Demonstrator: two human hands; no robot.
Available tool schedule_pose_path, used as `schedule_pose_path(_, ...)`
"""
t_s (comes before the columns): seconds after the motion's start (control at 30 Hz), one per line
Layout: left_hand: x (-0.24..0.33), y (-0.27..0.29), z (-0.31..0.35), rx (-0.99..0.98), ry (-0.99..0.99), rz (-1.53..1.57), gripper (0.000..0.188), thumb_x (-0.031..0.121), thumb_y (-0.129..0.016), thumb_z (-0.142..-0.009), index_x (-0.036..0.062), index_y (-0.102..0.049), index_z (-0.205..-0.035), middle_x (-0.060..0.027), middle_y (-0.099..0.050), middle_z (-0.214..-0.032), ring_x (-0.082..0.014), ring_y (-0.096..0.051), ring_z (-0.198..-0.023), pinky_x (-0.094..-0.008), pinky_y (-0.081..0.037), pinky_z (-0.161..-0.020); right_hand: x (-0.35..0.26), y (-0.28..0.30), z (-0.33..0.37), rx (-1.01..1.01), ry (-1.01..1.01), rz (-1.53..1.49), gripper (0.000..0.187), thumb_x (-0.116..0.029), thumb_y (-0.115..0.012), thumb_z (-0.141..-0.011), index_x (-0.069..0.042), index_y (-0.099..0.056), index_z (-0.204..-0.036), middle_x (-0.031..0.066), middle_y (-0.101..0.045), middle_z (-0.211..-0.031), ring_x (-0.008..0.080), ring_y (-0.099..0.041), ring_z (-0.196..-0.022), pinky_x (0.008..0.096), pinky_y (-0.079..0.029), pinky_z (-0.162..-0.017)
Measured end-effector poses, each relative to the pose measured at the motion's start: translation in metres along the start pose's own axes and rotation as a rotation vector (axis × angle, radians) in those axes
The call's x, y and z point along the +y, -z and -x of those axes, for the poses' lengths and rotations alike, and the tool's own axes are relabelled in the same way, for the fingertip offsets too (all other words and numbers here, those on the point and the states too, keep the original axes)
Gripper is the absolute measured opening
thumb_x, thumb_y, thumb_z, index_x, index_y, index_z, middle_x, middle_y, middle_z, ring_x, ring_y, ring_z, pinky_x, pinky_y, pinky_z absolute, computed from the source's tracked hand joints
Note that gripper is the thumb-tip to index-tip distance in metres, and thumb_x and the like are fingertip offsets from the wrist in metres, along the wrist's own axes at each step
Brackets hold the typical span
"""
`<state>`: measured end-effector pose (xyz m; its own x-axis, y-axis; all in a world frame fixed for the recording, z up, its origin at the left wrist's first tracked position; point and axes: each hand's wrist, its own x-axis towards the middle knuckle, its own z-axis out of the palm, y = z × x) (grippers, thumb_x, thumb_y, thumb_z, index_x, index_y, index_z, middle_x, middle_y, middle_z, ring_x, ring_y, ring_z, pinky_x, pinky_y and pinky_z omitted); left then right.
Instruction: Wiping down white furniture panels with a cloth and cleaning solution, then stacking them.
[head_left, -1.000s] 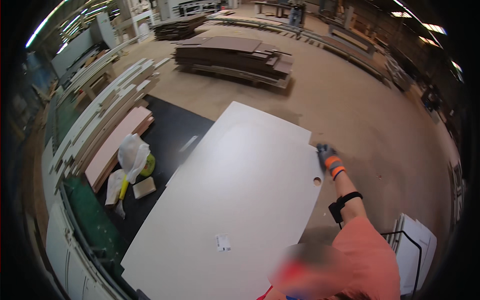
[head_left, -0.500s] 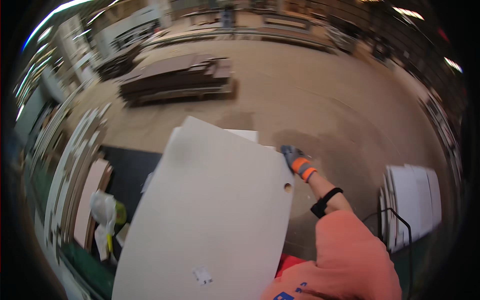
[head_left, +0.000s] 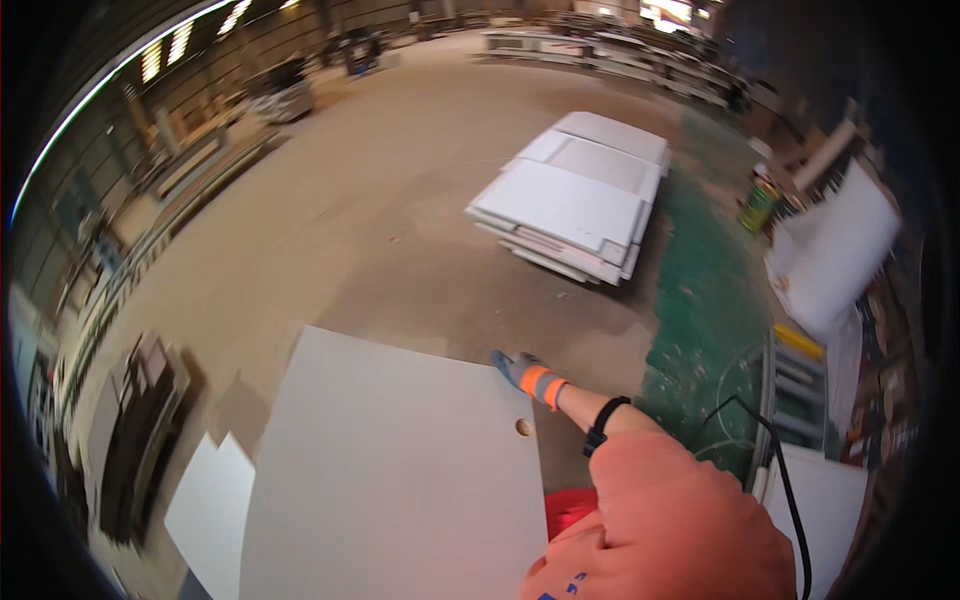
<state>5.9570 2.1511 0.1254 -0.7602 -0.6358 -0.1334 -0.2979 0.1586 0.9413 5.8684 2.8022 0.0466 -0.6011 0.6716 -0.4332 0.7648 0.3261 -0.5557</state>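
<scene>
A large pale grey-white panel (head_left: pixel 390 470) fills the lower middle of the view, its near end cut off by the frame. It has a round hole (head_left: pixel 523 427) close to its right edge. My right hand (head_left: pixel 520 370), in a grey glove with an orange cuff, is closed on the panel's far right corner; some fingers are hidden at the edge. My left hand is out of view. Another white panel (head_left: pixel 215 510) shows beyond the left edge of the held one, lower down.
A stack of white panels (head_left: pixel 580 195) stands ahead to the right, beside a green floor strip (head_left: pixel 695 260). Brown boards (head_left: pixel 140 440) are piled at left. On the right are a metal ladder-like frame (head_left: pixel 797 390), a bent black bar (head_left: pixel 780 460) and a curled white sheet (head_left: pixel 840 250).
My view has swung to the right, and the panel has turned with me, away from the white panel at left. My right hand keeps its hold on the corner.
</scene>
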Motion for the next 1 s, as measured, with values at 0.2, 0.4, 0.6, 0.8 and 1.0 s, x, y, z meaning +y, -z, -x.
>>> schedule_pose_path(0.2,0.067,-0.025,0.005,-0.150,-0.123,-0.028,0.038,0.038,-0.059,-0.093,0.0043,-0.054,-0.075,-0.0031,-0.046,-0.065,-0.0149,-0.045,-0.059,-0.0281,-0.037,-0.051,0.203,0.146,0.018,0.259,-0.227,-0.071,0.080,-0.067,-0.031,-0.090,0.003,-0.065,-0.111,0.0276,-0.061,-0.117,0.0419,-0.057,-0.113,0.0451,-0.043,-0.098)
schedule_pose_path(0.4,0.112,-0.187,0.052,-0.404,-0.227,-0.149,0.040,0.039,-0.060,-0.092,0.0038,-0.057,-0.074,-0.0044,-0.050,-0.064,-0.0154,-0.048,-0.058,-0.0290,-0.040,-0.051,0.420,0.239,0.049,0.389,-0.407,-0.109,0.074,-0.066,-0.035,-0.089,-0.003,-0.066,-0.109,0.0240,-0.062,-0.117,0.0420,-0.057,-0.112,0.0452,-0.043,-0.096)
schedule_pose_path(0.6,0.103,-0.486,0.199,-0.625,-0.340,-0.526,0.042,0.039,-0.060,-0.091,-0.0023,-0.062,-0.084,-0.0124,-0.060,-0.076,-0.0199,-0.056,-0.071,-0.0332,-0.045,-0.064,0.581,0.343,0.081,0.660,-0.804,-0.334,0.064,-0.059,-0.049,-0.087,-0.002,-0.066,-0.110,0.0261,-0.063,-0.112,0.0423,-0.059,-0.107,0.0473,-0.043,-0.096)
schedule_pose_path(0.8,0.058,-0.759,0.284,-0.791,-0.507,-0.852,0.050,0.040,-0.059,-0.089,-0.0085,-0.068,-0.094,-0.0204,-0.070,-0.089,-0.0245,-0.065,-0.084,-0.0374,-0.050,-0.077,0.707,0.444,0.094,0.690,-0.958,-0.080,0.060,-0.057,-0.050,-0.087,-0.001,-0.070,-0.091,0.0256,-0.065,-0.096,0.0427,-0.062,-0.096,0.0478,-0.047,-0.086)
schedule_pose_path(1.0,0.073,-0.961,0.449,-0.954,-0.581,-0.717,0.055,0.047,-0.060,-0.083,-0.0066,-0.065,-0.069,-0.0165,-0.060,-0.062,-0.0233,-0.057,-0.063,-0.0423,-0.045,-0.064,0.750,0.528,0.031,0.785,-1.095,-0.003,0.061,-0.057,-0.048,-0.089,-0.001,-0.070,-0.083,0.0269,-0.064,-0.091,0.0426,-0.062,-0.091,0.0474,-0.047,-0.081)
